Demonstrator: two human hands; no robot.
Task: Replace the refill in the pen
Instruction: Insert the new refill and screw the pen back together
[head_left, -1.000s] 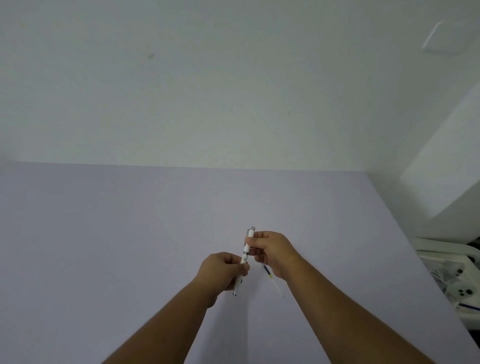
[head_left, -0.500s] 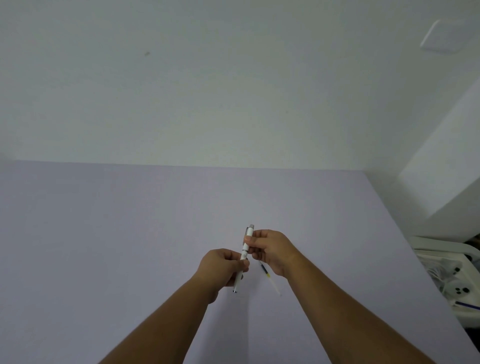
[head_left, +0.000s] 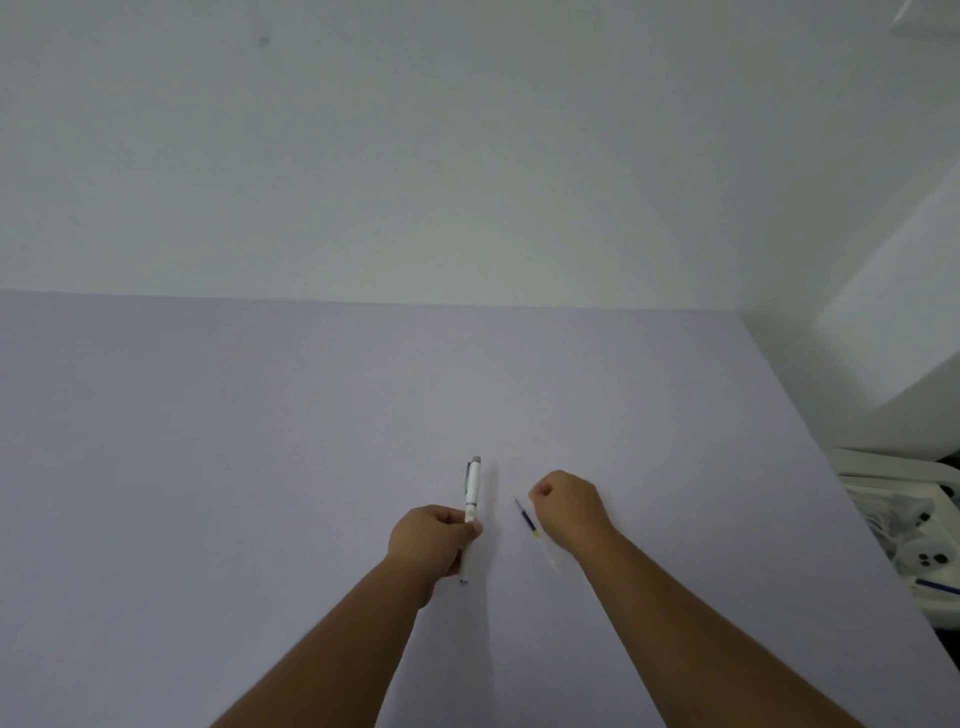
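Left hand (head_left: 434, 540) is gripping the white pen (head_left: 471, 499) near its lower half, holding it roughly upright over the lilac table (head_left: 208, 441), clip end pointing away. Right hand (head_left: 569, 506) is sitting curled into a fist, holding nothing visible. Loose refill (head_left: 531, 525) is lying on the table just beside the right hand, between both hands.

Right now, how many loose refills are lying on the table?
1. The refill lies on the table just left of the right hand. The pen in the left hand may hide another inside.
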